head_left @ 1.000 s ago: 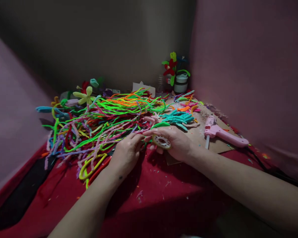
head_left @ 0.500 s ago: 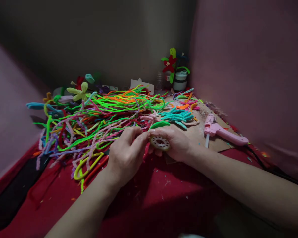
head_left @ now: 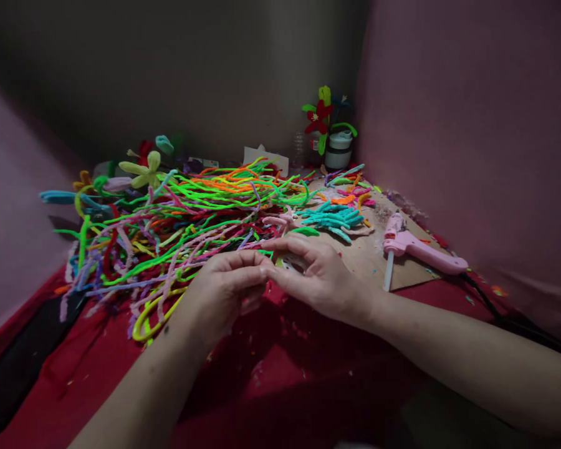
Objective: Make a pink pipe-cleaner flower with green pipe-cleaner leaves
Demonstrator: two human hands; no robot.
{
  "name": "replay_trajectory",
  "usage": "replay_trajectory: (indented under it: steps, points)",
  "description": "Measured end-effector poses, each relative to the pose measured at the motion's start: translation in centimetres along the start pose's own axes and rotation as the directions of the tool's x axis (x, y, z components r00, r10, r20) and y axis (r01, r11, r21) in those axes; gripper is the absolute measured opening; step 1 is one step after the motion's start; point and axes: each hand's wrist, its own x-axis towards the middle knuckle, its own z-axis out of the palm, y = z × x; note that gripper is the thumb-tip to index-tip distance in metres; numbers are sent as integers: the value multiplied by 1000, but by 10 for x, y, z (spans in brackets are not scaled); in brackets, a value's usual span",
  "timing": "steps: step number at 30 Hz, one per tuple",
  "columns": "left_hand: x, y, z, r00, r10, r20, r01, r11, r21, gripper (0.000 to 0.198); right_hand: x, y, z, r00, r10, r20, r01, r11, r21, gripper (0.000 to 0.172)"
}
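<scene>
Over the front of the table my two hands meet at the fingertips. My right hand point(head_left: 315, 271) is curled around a pale round spool point(head_left: 290, 264), mostly hidden behind its fingers. The fingers of my left hand point(head_left: 231, 284) are pinched together against the right thumb tip; what they hold is too small to make out. A bit of green point(head_left: 267, 253) shows between the hands. Just beyond the right fingers is a green leaf-shaped piece point(head_left: 306, 231); whether it is held or lying there, I cannot tell.
Colourful pipe cleaners point(head_left: 206, 206) heap across the left and middle. Short turquoise pieces point(head_left: 331, 218) lie on cardboard point(head_left: 369, 255). A pink glue gun point(head_left: 416, 249) rests at right, its cable trailing. Behind stand a lidded cup point(head_left: 339, 149) and a red fuzzy flower point(head_left: 318, 117).
My right hand has turned, so the spool's holed face, plain before, is now mostly covered by fingers. Both hands have shifted slightly left, the left fingers still pinched.
</scene>
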Motion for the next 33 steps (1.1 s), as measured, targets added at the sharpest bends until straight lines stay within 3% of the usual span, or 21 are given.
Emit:
replay_trajectory:
  steps: [2,4,7,10,13,16,17,19,21,24,28,30,33]
  points:
    - [0,0,-4,968,-164,191,209,947,-244,7,-3,-2,1,967,-255,-3,250,951,-181,19]
    - [-1,-3,-5,915,-217,341,338,873,-351,6,-6,-4,2,914,-404,44,402,884,-239,17]
    - [-3,-8,0,857,-208,472,414,822,-390,9,-10,-9,3,867,-490,90,496,838,-226,16]
    - [-2,-13,7,831,-201,519,429,826,-365,15,-11,-17,2,866,-495,73,499,840,-215,16]
    - [1,-13,6,891,-193,410,352,865,-358,15,-9,-21,-2,880,-476,-3,461,853,-245,13]
    - [4,-7,-4,997,-62,55,75,955,-285,13,-8,-20,-7,907,-417,60,408,835,-369,12]
    - [5,-4,-9,995,9,-95,-27,980,-198,15,-9,-18,-9,921,-365,135,386,815,-431,12]
    - [6,0,-17,959,112,-260,-100,993,57,17,-14,-12,-12,933,-214,291,348,748,-565,12]
    - [8,-1,-20,952,169,-257,-75,938,338,18,-21,-5,-14,929,-90,358,325,661,-676,16]
    - [12,-10,-18,974,192,-120,-64,742,668,22,-29,5,-19,928,-23,373,323,551,-770,20]
    - [18,-24,-11,975,213,-62,-47,471,881,17,-32,15,-24,929,20,370,313,494,-811,28]
    - [20,-27,-10,976,211,-60,-38,432,901,17,-32,17,-25,932,22,362,304,495,-814,31]
    - [18,-25,-13,958,269,-96,-49,485,873,21,-34,14,-24,937,-5,349,299,531,-793,31]
